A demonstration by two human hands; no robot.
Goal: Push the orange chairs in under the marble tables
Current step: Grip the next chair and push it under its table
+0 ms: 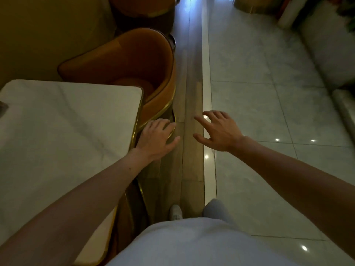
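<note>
A white marble table [63,131] with a gold rim fills the left of the head view. An orange tub chair [130,62] with gold trim stands at the table's far side, its seat partly tucked under the top. Close beside the table's right edge, the gold-trimmed curved back of another chair [142,191] shows below my arm. My left hand [156,138] hovers over the gap by the table's right edge, fingers spread and straight, holding nothing. My right hand [218,129] is spread open in the air above the floor strip, apart from any chair.
A further orange chair [142,8] stands beyond the first. A wooden floor strip [189,89] runs ahead between the tables and a glossy pale tiled aisle [269,116]. White planters [326,60] line the right side. My shoe [175,212] is on the strip.
</note>
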